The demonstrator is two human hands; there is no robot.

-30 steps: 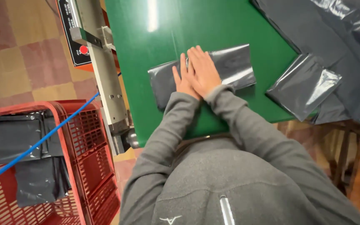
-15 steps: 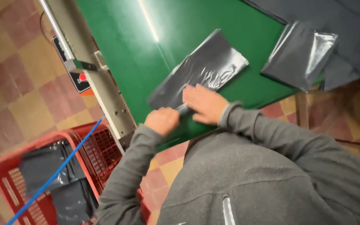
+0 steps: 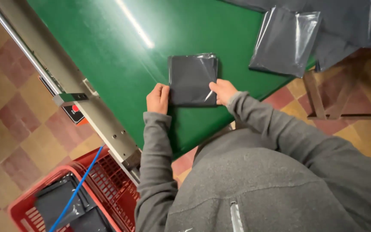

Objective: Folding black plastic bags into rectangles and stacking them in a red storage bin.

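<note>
folded grey bag (image 3: 193,78) lies flat on the green table (image 3: 108,56), squared between both hands; left hand (image 3: 158,98) curled against its left edge, right hand (image 3: 222,91) gripping the lower right corner, thumb seemingly on top though it's hard to see; bare green beyond the bag; another grey bag (image 3: 285,41) well apart up right; red basket (image 3: 108,180) down by the floor

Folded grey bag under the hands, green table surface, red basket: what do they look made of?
Folded grey bag: thin plastic film, by its glossy creases and crinkled edge. Left hand and right hand grip its sides.
Green table surface: smooth, semi-gloss, reflecting a light streak; possibly vinyl or rubber belting, unclear.
Red basket: rigid moulded plastic lattice, probably.
</note>
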